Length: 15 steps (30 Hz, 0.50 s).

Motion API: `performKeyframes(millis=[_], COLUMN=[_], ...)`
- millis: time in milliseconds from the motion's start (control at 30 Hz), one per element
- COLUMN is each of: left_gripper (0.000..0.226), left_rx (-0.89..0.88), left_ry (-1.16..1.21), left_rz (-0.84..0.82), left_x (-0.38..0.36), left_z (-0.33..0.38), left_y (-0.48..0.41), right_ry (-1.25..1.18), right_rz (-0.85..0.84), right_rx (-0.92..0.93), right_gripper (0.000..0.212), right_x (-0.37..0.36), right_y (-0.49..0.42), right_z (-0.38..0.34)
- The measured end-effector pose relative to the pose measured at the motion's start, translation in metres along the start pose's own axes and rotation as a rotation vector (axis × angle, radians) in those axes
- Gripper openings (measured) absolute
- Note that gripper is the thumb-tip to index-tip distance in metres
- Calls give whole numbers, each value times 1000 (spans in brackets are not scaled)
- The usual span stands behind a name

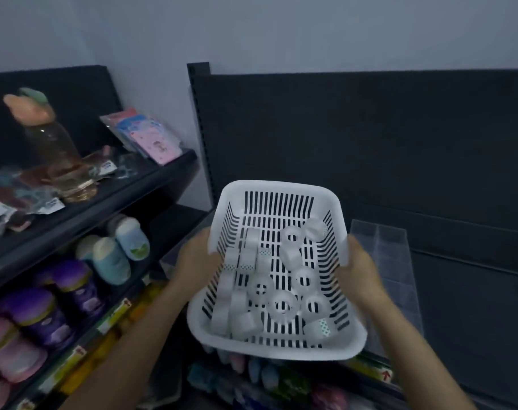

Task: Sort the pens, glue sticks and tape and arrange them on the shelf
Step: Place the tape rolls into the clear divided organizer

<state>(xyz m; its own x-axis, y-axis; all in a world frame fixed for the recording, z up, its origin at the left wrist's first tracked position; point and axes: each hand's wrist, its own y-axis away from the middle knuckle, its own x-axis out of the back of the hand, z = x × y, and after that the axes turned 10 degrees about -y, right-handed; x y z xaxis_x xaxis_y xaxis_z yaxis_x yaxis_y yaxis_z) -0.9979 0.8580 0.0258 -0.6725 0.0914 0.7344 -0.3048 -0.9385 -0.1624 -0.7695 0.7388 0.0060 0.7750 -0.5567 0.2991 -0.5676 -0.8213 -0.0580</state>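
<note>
Head view: a white basket point(281, 189) fills the centre of the frame, held up in the air and tilted so that its slotted floor faces the camera. The left hand point(192, 258) grips the basket's left wall and the right hand point(360, 275) grips its right wall. Both hands wrap round the sides, and their fingertips are hidden behind the plastic.

Inside lie the tape rolls point(283, 306), roughly a dozen, whitish and translucent. Those on the right side of the basket mostly lie flat with the core hole up, while those along the left side stand on edge, touching one another. One roll in the lower right corner shows a dotted green label.

Behind the basket, on the right of the frame, is a dark shelf point(465, 285) with a dark back panel point(370, 137). A clear plastic divider point(391, 261) stands on it just beside the right hand.

At upper left a second shelf unit carries a clear bottle point(49, 140) with a peach-coloured cap and some pink and blue packets point(151, 137). Below them are purple-capped bottles point(44, 315) and pale blue ones point(115, 255). Pastel items at bottom centre are too blurred to identify.
</note>
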Motion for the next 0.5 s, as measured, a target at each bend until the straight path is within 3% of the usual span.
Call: performKeyframes(millis=[300, 500], left_gripper=[31, 18], left_rx=[-102, -303], left_ry=[-25, -261], left_rz=[-176, -296], left_x=[-50, -73], left_z=[-22, -27], left_y=[-95, -157], right_ry=[189, 424], right_rz=[148, 300], right_rx=[-130, -294], right_gripper=[25, 38], right_x=[-17, -25], right_y=[-51, -74], right_z=[22, 35])
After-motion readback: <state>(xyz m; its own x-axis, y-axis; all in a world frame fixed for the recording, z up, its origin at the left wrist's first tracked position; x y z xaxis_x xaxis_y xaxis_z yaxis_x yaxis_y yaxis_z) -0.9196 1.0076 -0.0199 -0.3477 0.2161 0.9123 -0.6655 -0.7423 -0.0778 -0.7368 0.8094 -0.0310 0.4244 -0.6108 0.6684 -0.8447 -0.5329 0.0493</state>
